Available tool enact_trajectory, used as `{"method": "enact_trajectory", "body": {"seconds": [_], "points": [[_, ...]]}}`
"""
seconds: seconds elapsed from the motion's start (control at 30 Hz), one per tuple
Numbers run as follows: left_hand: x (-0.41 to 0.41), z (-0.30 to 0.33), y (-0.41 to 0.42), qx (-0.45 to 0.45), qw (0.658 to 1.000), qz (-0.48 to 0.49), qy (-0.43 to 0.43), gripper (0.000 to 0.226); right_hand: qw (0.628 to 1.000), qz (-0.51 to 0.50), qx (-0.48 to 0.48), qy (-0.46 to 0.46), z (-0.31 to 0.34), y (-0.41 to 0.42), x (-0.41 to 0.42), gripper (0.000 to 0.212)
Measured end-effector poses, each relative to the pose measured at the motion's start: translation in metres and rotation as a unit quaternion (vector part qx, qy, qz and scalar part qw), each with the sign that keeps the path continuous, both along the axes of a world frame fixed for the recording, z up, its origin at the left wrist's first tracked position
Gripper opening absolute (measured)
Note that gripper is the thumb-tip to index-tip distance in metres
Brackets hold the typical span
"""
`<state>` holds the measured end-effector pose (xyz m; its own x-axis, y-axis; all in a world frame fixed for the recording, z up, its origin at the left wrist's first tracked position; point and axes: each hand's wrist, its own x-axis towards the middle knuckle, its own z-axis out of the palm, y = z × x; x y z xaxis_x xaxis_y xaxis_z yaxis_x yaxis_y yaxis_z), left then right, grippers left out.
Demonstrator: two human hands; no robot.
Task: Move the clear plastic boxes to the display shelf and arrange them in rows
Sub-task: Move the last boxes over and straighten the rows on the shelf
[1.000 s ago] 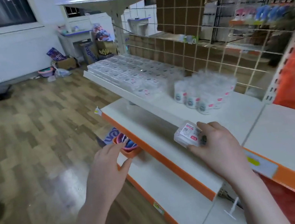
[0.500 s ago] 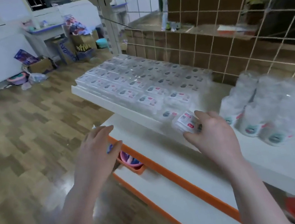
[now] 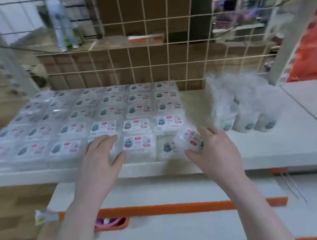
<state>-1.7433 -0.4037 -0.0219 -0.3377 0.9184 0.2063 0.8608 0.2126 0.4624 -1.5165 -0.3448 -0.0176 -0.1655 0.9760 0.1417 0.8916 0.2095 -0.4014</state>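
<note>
Rows of clear plastic boxes [image 3: 82,120] with small labels cover the left part of the white display shelf [image 3: 284,149]. My right hand [image 3: 215,152] grips one clear box [image 3: 189,138] at the front right corner of the rows, tilted, just above the shelf. My left hand [image 3: 99,163] is open, fingers spread, over the front row's boxes near a labelled front box [image 3: 138,144]. The picture is blurred.
Clear round tubs [image 3: 243,105] stand in a cluster right of the rows. A wire grid back panel [image 3: 143,59] closes the shelf behind. Lower white shelves with orange edges [image 3: 168,208] jut out below. A pink basket [image 3: 109,222] sits under the shelf. Wooden floor lies left.
The view has swung to face the shelf head-on. My right hand has carried the box to the front right corner of the rows; my left hand has risen onto the front row.
</note>
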Motion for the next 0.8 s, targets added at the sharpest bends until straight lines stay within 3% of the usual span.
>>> {"method": "enact_trajectory", "body": {"seconds": [0.3,0.47,0.63,0.8], "points": [[-0.053,-0.004,0.031,-0.015,0.993,-0.119,-0.006,0.045,0.984,-0.177,-0.004,0.0,-0.001,-0.021,-0.046,0.036],[-0.062,-0.01,0.035,-0.013,0.988,-0.154,-0.008,0.044,0.974,-0.228,-0.001,-0.018,-0.007,-0.017,-0.062,0.039],[-0.067,-0.016,0.035,-0.006,0.986,-0.168,0.011,0.043,0.971,-0.234,0.022,-0.051,-0.01,-0.016,-0.072,0.051],[-0.068,-0.019,0.036,0.001,0.986,-0.168,0.019,0.042,0.986,-0.165,0.015,-0.006,-0.007,-0.018,-0.06,0.046]]}}
